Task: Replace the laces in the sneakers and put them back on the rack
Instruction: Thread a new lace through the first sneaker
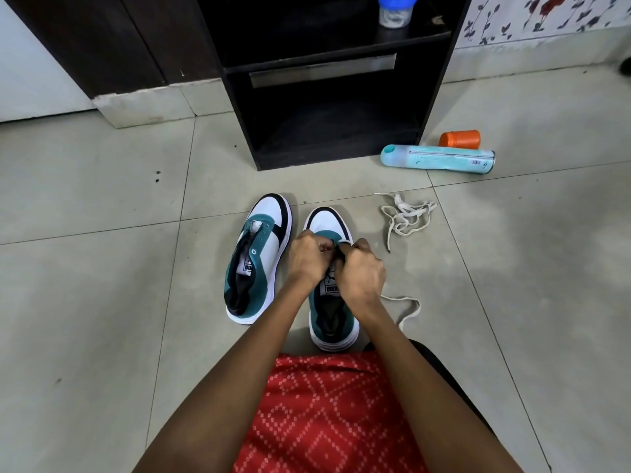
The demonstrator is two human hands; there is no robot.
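Note:
Two teal, white and black sneakers stand side by side on the tiled floor, toes pointing away from me. The left sneaker [259, 257] has no lace in its eyelets. Over the right sneaker [333, 322], my left hand [307, 257] and my right hand [358, 274] meet at the lower eyelets, fingers curled and pinching a cream lace there. That lace trails out to the right of the shoe as a loop [408, 310]. A second loose cream lace [406, 216] lies bunched on the floor ahead and to the right.
A dark wooden rack [327, 145] stands straight ahead with an open bottom shelf and a blue-lidded jar [396, 11] higher up. A teal spray can [438, 159] and an orange cap [459, 138] lie to the right of the rack. My red patterned garment [324, 411] covers my lap.

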